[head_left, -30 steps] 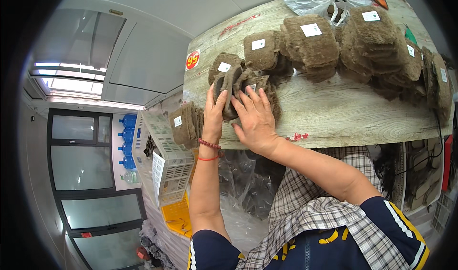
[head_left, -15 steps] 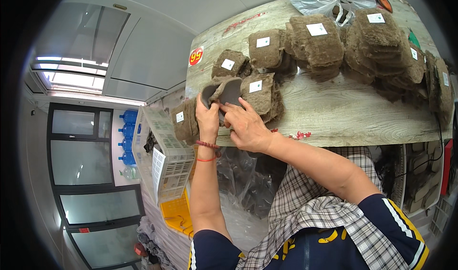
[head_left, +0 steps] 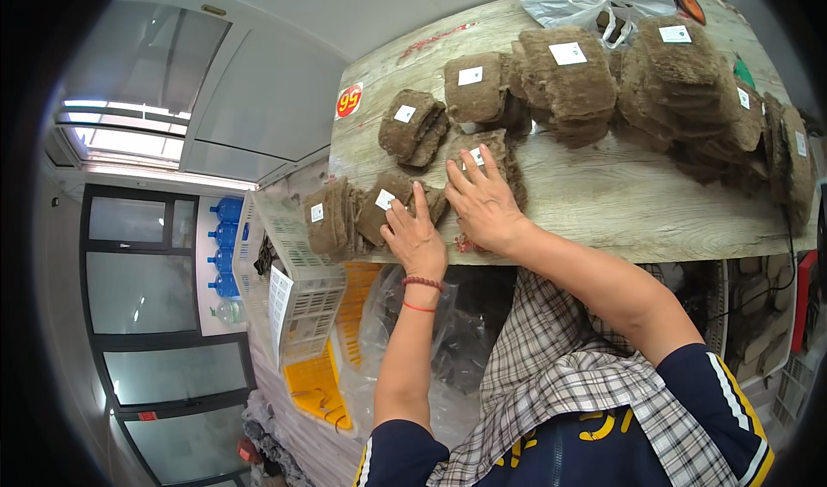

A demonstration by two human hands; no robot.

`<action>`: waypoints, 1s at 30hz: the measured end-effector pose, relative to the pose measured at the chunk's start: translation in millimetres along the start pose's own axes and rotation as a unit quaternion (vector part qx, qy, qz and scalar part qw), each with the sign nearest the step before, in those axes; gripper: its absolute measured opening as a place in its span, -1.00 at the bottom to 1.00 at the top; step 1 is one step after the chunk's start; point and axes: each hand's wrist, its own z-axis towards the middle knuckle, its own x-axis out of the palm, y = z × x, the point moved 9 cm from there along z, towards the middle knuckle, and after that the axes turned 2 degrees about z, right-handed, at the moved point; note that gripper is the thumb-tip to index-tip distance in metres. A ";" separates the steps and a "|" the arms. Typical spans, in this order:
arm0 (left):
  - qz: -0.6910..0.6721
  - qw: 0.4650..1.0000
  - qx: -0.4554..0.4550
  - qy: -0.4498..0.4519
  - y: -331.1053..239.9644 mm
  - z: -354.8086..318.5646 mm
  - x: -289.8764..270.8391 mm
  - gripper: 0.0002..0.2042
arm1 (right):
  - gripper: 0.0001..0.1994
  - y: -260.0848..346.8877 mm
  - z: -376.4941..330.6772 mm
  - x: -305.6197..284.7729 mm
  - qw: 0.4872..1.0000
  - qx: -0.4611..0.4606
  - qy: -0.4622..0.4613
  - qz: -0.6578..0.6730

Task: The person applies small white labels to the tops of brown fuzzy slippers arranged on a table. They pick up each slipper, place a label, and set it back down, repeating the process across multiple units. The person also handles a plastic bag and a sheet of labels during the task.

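Note:
Fuzzy brown pads with white labels lie in stacks on the wood-patterned table [head_left: 594,194]. My left hand [head_left: 418,239] is open, its fingers stretched over a brown pad [head_left: 371,214] near the table's front left edge. Just to the right, my right hand [head_left: 487,207] rests with spread fingers on a low stack of pads [head_left: 508,161], partly covering its label. Neither hand is closed round anything. Another small stack [head_left: 324,227] stands left of my left hand, and one more [head_left: 408,134] lies behind it.
Taller pad stacks [head_left: 568,78] line the back and right [head_left: 680,82]. A clear plastic bag [head_left: 594,0] sits at the far edge. Below the table's left end are a pale crate [head_left: 306,302] and a yellow basket [head_left: 319,392]. Blue water bottles [head_left: 228,235] stand by the wall.
The folded pad with a grey underside has left my hands, and a labelled pad now lies under my left fingers. My right hand has moved right onto the low stack.

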 end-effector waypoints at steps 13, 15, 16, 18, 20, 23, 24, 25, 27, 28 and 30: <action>-0.103 0.993 -0.039 0.032 -10.7 6.8 -41.6 -0.24 | -0.47 -15.1 -53.9 -72.0 0.990 0.011 -0.090 0.108; -0.158 0.987 -0.021 -0.016 -18.1 11.7 -70.8 -0.31 | -0.47 -24.6 -70.1 -94.0 0.976 0.046 -0.139 0.163; -0.230 0.973 -0.001 -0.024 -25.5 13.4 -78.8 -0.40 | -0.48 -35.6 -83.4 -99.8 0.965 0.084 -0.159 0.192; -0.466 0.883 -0.026 0.046 -47.1 16.1 -78.2 -0.41 | -0.49 -63.9 -112.2 -106.9 0.926 0.173 -0.216 0.258; -0.563 0.820 -0.053 0.090 -77.2 22.0 -77.5 -0.33 | -0.51 -100.5 -136.2 -80.7 0.815 0.317 -0.241 0.422; -0.527 0.841 -0.055 0.107 -111.4 39.0 -66.7 -0.22 | -0.47 -125.4 -145.8 -29.7 0.688 0.437 -0.198 0.544; -0.503 0.854 -0.058 0.120 -118.0 40.5 -58.0 -0.19 | -0.45 -127.5 -140.8 -17.3 0.676 0.457 -0.171 0.552; -0.479 0.866 -0.062 0.134 -122.6 39.2 -43.6 -0.16 | -0.42 -127.7 -138.0 -6.0 0.663 0.476 -0.143 0.559; -0.535 0.825 -0.093 0.154 -117.9 33.2 -13.8 -0.13 | -0.35 -121.7 -129.6 -3.2 0.624 0.485 -0.132 0.598; -0.613 0.765 -0.118 0.159 -110.5 29.0 0.6 -0.13 | -0.34 -115.8 -125.6 -7.2 0.601 0.489 -0.122 0.620; -0.735 0.628 -0.171 0.189 -114.5 21.5 -3.9 -0.23 | -0.31 -116.9 -122.6 1.0 0.565 0.483 -0.110 0.660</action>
